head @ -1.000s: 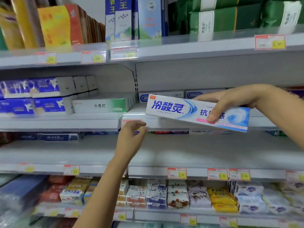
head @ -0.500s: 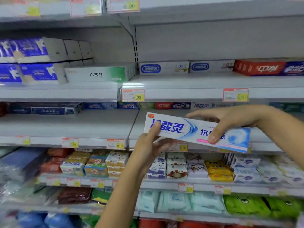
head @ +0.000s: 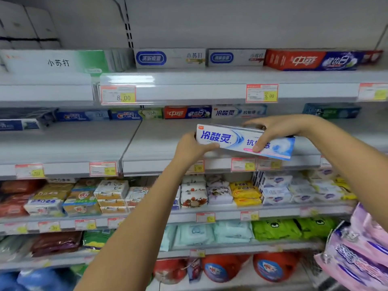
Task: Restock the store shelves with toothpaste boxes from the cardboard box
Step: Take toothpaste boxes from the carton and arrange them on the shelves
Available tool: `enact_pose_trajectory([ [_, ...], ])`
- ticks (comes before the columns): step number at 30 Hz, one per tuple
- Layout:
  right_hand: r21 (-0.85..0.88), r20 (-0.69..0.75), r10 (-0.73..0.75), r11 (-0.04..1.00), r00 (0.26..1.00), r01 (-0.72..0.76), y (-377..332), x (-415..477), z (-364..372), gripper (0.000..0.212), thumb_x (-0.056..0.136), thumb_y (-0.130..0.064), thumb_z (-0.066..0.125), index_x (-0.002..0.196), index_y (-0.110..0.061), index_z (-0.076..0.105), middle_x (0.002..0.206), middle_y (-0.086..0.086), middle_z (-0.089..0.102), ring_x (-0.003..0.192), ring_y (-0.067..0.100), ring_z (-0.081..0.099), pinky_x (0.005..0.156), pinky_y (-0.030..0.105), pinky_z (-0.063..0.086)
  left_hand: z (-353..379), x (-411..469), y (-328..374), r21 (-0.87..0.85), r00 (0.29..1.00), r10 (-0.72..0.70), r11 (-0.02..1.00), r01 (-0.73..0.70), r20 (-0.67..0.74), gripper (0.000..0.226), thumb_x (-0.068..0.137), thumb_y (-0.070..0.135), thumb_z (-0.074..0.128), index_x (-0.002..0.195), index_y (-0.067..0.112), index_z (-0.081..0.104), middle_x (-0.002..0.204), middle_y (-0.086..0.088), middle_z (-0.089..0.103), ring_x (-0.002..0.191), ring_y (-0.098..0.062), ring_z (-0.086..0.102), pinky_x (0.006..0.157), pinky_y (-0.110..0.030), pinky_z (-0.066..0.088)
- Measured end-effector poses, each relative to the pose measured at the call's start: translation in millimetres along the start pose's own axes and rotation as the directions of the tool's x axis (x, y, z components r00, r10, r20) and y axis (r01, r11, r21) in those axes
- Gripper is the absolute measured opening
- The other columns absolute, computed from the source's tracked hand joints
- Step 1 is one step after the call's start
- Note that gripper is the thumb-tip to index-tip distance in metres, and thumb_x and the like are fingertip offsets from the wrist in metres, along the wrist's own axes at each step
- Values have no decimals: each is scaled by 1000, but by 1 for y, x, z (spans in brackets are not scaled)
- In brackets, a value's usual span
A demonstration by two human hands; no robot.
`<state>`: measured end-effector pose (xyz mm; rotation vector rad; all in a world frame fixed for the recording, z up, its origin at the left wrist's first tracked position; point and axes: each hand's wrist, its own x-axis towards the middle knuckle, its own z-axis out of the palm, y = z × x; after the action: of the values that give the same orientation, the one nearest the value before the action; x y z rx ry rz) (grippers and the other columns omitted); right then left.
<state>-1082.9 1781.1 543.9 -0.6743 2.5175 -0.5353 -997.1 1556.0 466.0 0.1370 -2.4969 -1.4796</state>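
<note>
One box [head: 218, 138] between left hand [head: 189, 147] — right hand [head: 280, 128]

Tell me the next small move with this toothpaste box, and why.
Probably slide the toothpaste box forward onto the shelf, towards the matching box at its back. The left hand and the right hand both grip it in front of that shelf, and the surface before the matching box looks bare.

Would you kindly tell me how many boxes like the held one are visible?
2: the held box, gripped by left hand and right hand, and a matching box at the back of the shelf. More may be hidden.
</note>
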Motion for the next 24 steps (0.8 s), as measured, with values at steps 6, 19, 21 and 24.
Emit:
enact_pose_trajectory([
  [6,-151,-30,15,988,999,-20,28,36,-23,94,73,-34,79,147,-36,22,151,-5,31,134,18,38,106,24,32,16,46,10,105,990,-100,990,90,96,43,69,37,83,94,11,60,98,-3,68,89,-19,63,76,-31,51],
  [19,-302,-253,-98,953,962,18,93,87,-42,111,61,-29,88,150,-30,21,152,1,29,139,23,29,109,31,28,67,100,1,108,973,-109,990,89,201,36,81,18,73,114,13,60,108,-5,66,100,-23,60,85,-27,45],
  [21,-95,-448,-30,995,894,-15,115,92,-36,116,56,-29,90,149,-23,21,147,5,36,133,26,37,105,33,36,74,108,-1,145,973,-112,986,83,201,33,84,20,71,115,14,59,112,-6,66,100,-22,59,89,-29,44],
  [24,451,-503,144,885,852,117,139,93,-23,112,62,-11,87,150,-17,18,146,5,40,128,23,44,101,31,40,82,121,-3,228,982,-115,970,79,152,34,85,28,69,114,15,59,112,-7,66,102,-25,60,98,-36,45],
])
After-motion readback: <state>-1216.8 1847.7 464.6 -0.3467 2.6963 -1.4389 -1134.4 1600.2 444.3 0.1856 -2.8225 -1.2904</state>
